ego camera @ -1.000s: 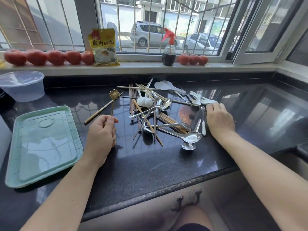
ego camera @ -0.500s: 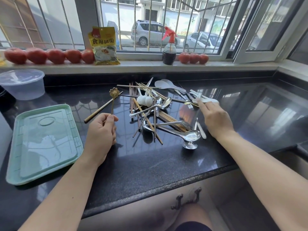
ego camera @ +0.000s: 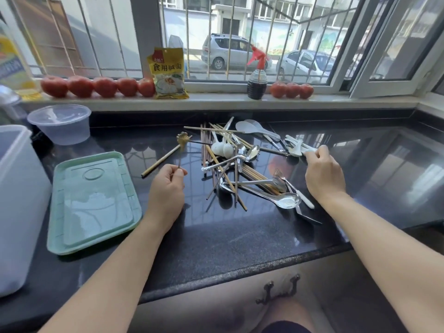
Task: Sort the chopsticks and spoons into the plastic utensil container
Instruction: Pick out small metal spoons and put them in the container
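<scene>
Black polished stone makes up the surface (ego camera: 216,239), and a tangled heap of wooden chopsticks and steel spoons (ego camera: 236,171) lies on it at about 12 o'clock from the person. The left hand (ego camera: 168,186) has its fingers (ego camera: 179,173) pinched shut on the thin stem of a small brass spoon with a flower-shaped bowl (ego camera: 183,140), which it holds nearly upright, bowl up, at 11 o'clock; held that way it stands clear of the heap and of the single bamboo chopstick (ego camera: 165,157) that lies aslant just beside it.

The right hand (ego camera: 323,174), at 1 o'clock, has its fingers closed on the handle end of one of the white plastic spoons (ego camera: 296,146) that lie in a small cluster at the heap's right edge (which spoon exactly, I cannot tell). Picking from the loose outer edge probably saves dragging the crossed pieces along.

A mint-green rectangular plastic lid (ego camera: 93,200) rests flat on the surface at 9 o'clock, and a translucent white plastic utensil container (ego camera: 16,203) stands at the far left edge, only partly in view; its inside is hidden. A round clear plastic tub (ego camera: 60,123) sits at 10 o'clock, near the windowsill.

Nearly all the utensils are yet unsorted, so the work seems barely begun.
</scene>
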A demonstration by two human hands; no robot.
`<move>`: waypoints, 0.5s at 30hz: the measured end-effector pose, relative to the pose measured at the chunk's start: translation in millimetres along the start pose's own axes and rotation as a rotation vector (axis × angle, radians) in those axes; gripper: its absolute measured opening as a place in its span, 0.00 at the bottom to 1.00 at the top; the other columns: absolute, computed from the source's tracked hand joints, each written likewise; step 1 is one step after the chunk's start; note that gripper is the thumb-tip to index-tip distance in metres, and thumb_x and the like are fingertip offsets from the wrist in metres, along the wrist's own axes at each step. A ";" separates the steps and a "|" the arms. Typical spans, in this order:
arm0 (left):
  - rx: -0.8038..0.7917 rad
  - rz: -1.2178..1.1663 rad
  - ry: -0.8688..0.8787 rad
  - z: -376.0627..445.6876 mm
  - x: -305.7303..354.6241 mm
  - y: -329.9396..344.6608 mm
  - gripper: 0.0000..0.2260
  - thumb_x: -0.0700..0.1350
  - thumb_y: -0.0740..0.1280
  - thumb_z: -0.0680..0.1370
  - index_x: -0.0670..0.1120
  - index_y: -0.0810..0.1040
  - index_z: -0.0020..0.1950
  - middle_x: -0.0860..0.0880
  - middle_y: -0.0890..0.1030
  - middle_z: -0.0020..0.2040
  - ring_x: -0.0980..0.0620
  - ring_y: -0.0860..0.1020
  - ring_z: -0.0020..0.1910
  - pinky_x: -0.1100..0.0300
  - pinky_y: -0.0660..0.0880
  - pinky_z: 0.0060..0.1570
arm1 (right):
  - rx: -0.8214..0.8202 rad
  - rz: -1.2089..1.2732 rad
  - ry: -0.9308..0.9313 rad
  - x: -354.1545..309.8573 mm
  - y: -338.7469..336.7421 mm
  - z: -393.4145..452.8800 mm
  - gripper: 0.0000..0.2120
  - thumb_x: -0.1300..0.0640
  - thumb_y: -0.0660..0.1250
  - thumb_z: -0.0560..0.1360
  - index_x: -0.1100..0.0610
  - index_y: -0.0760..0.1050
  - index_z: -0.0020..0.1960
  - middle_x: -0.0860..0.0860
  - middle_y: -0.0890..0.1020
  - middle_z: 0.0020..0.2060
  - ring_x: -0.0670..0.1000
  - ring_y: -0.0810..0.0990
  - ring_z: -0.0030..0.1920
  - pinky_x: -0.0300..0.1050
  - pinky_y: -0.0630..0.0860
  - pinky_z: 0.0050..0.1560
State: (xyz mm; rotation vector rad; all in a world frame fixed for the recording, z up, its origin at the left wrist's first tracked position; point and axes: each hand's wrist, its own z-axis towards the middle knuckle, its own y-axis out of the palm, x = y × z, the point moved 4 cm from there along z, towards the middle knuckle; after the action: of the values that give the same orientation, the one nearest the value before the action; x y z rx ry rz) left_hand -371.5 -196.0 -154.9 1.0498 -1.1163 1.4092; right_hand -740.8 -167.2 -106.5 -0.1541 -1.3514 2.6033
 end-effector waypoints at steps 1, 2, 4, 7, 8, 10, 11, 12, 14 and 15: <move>0.008 0.081 -0.013 0.4 2.2 2.9 0.09 0.47 0.60 0.83 0.47 0.77 0.46 0.51 0.72 0.31 0.49 0.69 0.31 0.52 0.66 0.31 | 0.045 0.084 0.021 -15.4 -12.8 9.5 0.11 0.72 0.62 0.73 0.65 0.77 0.53 0.63 0.72 0.46 0.66 0.76 0.40 0.50 0.67 0.37; 0.019 0.152 -0.047 1.9 7.2 5.4 0.09 0.45 0.60 0.83 0.46 0.77 0.45 0.50 0.74 0.33 0.47 0.71 0.34 0.51 0.68 0.36 | 0.100 0.186 0.032 -37.4 -28.6 21.8 0.11 0.71 0.62 0.74 0.64 0.78 0.54 0.62 0.73 0.47 0.65 0.76 0.40 0.51 0.68 0.38; 0.091 0.181 -0.168 10.5 32.8 4.6 0.10 0.42 0.60 0.83 0.45 0.77 0.44 0.48 0.75 0.37 0.45 0.73 0.39 0.52 0.70 0.40 | 0.199 0.419 0.030 -97.0 -66.7 47.6 0.08 0.65 0.63 0.79 0.61 0.79 0.55 0.60 0.77 0.49 0.63 0.78 0.42 0.54 0.74 0.42; 0.201 -0.133 -0.187 35.9 120.6 -23.8 0.10 0.41 0.58 0.83 0.45 0.75 0.44 0.46 0.73 0.36 0.47 0.70 0.32 0.57 0.70 0.30 | 0.193 0.786 0.018 -194.4 -119.0 74.7 0.06 0.58 0.64 0.81 0.58 0.79 0.52 0.55 0.82 0.47 0.56 0.79 0.46 0.51 0.76 0.48; 0.210 -0.198 -0.149 43.5 156.4 -44.5 0.10 0.41 0.58 0.82 0.46 0.74 0.43 0.47 0.73 0.36 0.48 0.70 0.31 0.58 0.69 0.28 | 0.133 0.893 0.023 -225.3 -131.6 78.1 0.06 0.57 0.65 0.81 0.58 0.79 0.52 0.54 0.83 0.46 0.55 0.80 0.46 0.51 0.77 0.48; 0.234 -0.208 -0.027 42.4 222.1 -106.4 0.09 0.41 0.59 0.82 0.47 0.73 0.43 0.48 0.75 0.34 0.51 0.73 0.28 0.60 0.72 0.29 | -0.022 1.063 0.005 -283.1 -150.4 75.2 0.08 0.55 0.65 0.81 0.59 0.80 0.52 0.53 0.83 0.44 0.56 0.82 0.46 0.55 0.79 0.50; 0.225 -0.195 0.050 31.6 243.4 -144.3 0.09 0.41 0.59 0.81 0.47 0.74 0.42 0.50 0.74 0.30 0.54 0.72 0.23 0.63 0.71 0.24 | -0.100 1.122 -0.026 -310.0 -158.5 69.8 0.09 0.54 0.66 0.81 0.58 0.80 0.52 0.53 0.83 0.42 0.57 0.82 0.45 0.56 0.80 0.49; 0.223 -0.202 0.096 17.7 255.7 -182.8 0.11 0.39 0.59 0.80 0.48 0.75 0.41 0.53 0.71 0.26 0.56 0.67 0.18 0.65 0.66 0.20 | -0.175 1.166 -0.069 -335.5 -165.3 62.7 0.08 0.53 0.66 0.81 0.57 0.80 0.51 0.51 0.82 0.39 0.56 0.82 0.43 0.55 0.80 0.47; 0.285 -0.219 0.083 -9.7 258.8 -257.2 0.13 0.38 0.58 0.79 0.48 0.76 0.37 0.53 0.66 0.23 0.54 0.59 0.18 0.67 0.57 0.22 | -0.309 1.221 -0.169 -380.9 -177.2 46.8 0.07 0.54 0.67 0.81 0.55 0.80 0.47 0.50 0.80 0.34 0.53 0.80 0.36 0.51 0.78 0.40; 0.338 -0.207 0.031 -22.6 251.2 -290.8 0.13 0.38 0.58 0.79 0.47 0.76 0.37 0.52 0.64 0.24 0.54 0.58 0.20 0.67 0.54 0.24 | -0.368 1.239 -0.214 -402.5 -182.5 40.0 0.08 0.54 0.67 0.81 0.54 0.80 0.43 0.49 0.80 0.31 0.51 0.78 0.33 0.49 0.77 0.36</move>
State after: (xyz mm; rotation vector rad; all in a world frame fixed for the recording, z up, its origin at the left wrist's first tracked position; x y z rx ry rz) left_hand -111.4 -108.9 115.1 1.3363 -0.7358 1.4697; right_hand -332.1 -188.4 65.2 -1.1108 -2.3372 3.2401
